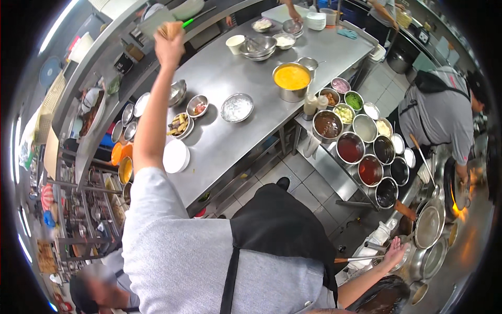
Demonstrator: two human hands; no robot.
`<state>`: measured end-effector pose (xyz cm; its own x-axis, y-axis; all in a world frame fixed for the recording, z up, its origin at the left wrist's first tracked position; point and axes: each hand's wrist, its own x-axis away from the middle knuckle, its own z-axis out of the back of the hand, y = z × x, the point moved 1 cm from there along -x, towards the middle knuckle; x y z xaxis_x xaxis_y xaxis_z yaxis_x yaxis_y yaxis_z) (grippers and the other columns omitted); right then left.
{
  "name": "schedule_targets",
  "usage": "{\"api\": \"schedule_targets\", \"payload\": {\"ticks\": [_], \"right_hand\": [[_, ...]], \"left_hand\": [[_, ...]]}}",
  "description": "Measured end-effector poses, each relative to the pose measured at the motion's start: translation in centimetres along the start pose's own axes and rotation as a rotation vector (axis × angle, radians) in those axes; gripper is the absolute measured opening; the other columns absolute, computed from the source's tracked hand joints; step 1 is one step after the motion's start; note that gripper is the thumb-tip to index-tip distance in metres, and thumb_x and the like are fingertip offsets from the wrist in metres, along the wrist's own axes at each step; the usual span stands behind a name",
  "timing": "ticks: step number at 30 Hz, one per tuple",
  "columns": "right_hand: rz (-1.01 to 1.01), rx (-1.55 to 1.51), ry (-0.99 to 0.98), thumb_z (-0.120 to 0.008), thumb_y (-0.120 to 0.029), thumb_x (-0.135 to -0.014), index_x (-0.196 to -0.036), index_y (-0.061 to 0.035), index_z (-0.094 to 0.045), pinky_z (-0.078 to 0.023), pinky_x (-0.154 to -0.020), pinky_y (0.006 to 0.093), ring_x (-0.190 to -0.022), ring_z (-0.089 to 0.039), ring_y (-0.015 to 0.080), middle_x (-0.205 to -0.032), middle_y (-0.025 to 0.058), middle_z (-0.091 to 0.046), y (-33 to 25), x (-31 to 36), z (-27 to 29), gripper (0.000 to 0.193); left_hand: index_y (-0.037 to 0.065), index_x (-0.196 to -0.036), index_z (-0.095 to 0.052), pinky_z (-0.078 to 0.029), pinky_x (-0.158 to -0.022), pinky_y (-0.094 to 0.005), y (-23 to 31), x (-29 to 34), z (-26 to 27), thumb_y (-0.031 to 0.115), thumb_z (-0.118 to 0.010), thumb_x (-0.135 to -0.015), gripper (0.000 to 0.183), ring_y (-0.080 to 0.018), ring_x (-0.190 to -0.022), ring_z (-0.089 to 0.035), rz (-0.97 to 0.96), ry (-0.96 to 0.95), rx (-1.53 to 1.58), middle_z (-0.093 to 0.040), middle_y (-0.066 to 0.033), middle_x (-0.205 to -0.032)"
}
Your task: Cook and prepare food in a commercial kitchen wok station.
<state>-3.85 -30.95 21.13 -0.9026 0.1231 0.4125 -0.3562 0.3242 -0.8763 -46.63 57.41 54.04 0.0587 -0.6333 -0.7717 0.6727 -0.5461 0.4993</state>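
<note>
My left arm stretches up to the shelf over the steel table (pixel 225 162). At its end, my left hand (pixel 170 49) is closed round a small tan object (pixel 171 30) whose kind I cannot make out. Just beside it on the shelf is a bright green handle (pixel 188 23). Low on the right, my right hand (pixel 396 252) has its fingers stretched out and holds nothing. Nearest to it are a strainer (pixel 428 226), metal pans (pixel 434 257) and a wooden-handled utensil (pixel 355 259) by a white cloth (pixel 377 234).
On the table stand a pot of yellow liquid (pixel 292 77), a bowl of white powder (pixel 237 108) and white plates (pixel 176 156). Several sauce pots (pixel 350 147) crowd a side stand. A co-worker (pixel 436 112) is at a stove with flames (pixel 460 212); another person (pixel 99 288) is lower left.
</note>
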Motion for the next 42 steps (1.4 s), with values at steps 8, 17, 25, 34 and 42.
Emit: {"api": "schedule_targets", "payload": {"ticks": [8, 17, 25, 34, 42], "right_hand": [[0.093, 0.023, 0.331, -0.055, -0.029, -0.093, -0.123, 0.0068, -0.041, -0.052, -0.080, 0.0354, -0.099, -0.060, 0.0300, -0.109, 0.0189, -0.057, 6.6, 1.9, -5.9, 0.049], [-0.261, 0.415, -0.387, -0.057, -0.017, -0.089, -0.110, -0.0078, -0.055, -0.045, -0.056, 0.0259, -0.067, -0.058, 0.0170, -0.093, 0.0081, -0.062, 22.2, 14.2, -21.6, 0.023], [-0.302, 0.775, -0.924, -0.061, -0.016, -0.090, -0.095, -0.0016, -0.063, -0.042, -0.059, 0.0213, -0.068, -0.055, 0.0079, -0.078, 0.0015, -0.063, 30.7, 11.3, -28.1, 0.015], [-0.336, 1.133, -0.823, -0.056, -0.009, -0.086, -0.087, -0.0026, -0.061, -0.044, -0.049, 0.0250, -0.056, -0.055, 0.0123, -0.071, 0.0051, -0.061, 32.3, 9.2, -32.1, 0.008], [-0.452, 1.038, -0.714, -0.055, -0.015, -0.087, -0.135, -0.0058, -0.035, -0.047, -0.042, 0.0295, -0.051, -0.057, 0.0174, -0.078, 0.0070, -0.059, 34.8, 6.4, -36.9, 0.053]], "left_hand": [[0.015, -0.115, -0.055, -0.030, -0.093, -0.0566, -14.3, -6.0, 0.2, 0.045, -0.073, -0.069, 0.058, -0.0425, -0.118, -0.039, -0.254, -0.049, -0.572, -0.047, -0.0233, -0.123], [-0.009, -0.115, -0.045, -0.038, -0.095, -0.0400, -14.5, 25.4, -9.5, 0.021, -0.068, -0.080, 0.052, -0.0328, -0.106, -0.050, 0.582, -0.193, 0.098, -0.051, -0.0210, -0.114], [0.000, -0.094, -0.049, -0.051, -0.057, -0.0280, -15.2, 36.1, -12.1, 0.005, -0.052, -0.086, 0.011, -0.0206, -0.067, -0.063, 1.467, -0.277, 0.841, -0.063, -0.0143, -0.080], [-0.002, -0.099, -0.052, -0.051, -0.057, -0.0263, -19.4, 29.4, -17.7, 0.000, -0.051, -0.083, 0.016, -0.0223, -0.070, -0.065, 1.424, -0.025, 0.959, -0.064, -0.0138, -0.085], [-0.007, -0.096, -0.054, -0.052, -0.056, -0.0245, -20.5, 26.3, -19.7, -0.001, -0.048, -0.081, 0.018, -0.0223, -0.072, -0.066, 1.504, 0.123, 0.920, -0.064, -0.0163, -0.091]]}}
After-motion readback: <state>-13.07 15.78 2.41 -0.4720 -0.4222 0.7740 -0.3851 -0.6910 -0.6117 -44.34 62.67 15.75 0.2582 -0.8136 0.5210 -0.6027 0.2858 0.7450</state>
